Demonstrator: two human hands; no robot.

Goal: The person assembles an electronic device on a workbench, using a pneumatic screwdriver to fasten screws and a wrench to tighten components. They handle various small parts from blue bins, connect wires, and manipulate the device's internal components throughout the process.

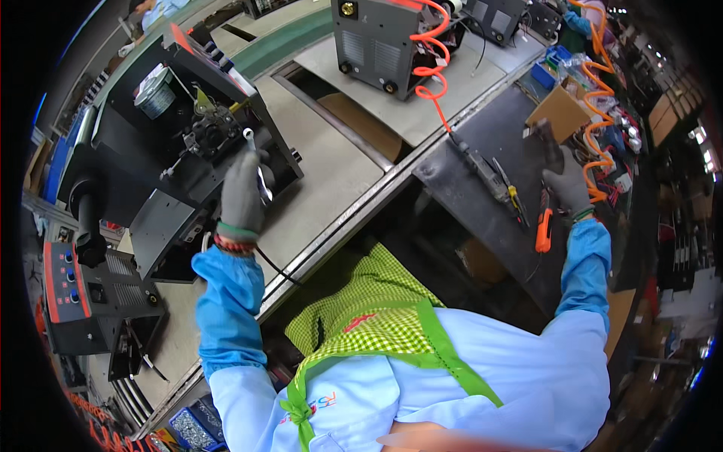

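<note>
Gripping a slim silver metal spanner (258, 169), the grey-gloved left hand (242, 197) has its fingers (239, 175) closed round the shaft, the ring end raised just beyond them toward the wire-feed mechanism (209, 129) of the open black sheet-metal machine case (162, 143). The grey-gloved right hand (566, 184) is stretched to the dark side worktop (482, 143); its fingers appear curled on a small dark object (544, 134), though what it is cannot be told. An orange-handled tool (544, 230) lies near its wrist. A fastening step is judged in hand; seating the ring squarely on a nut would come next.
</note>
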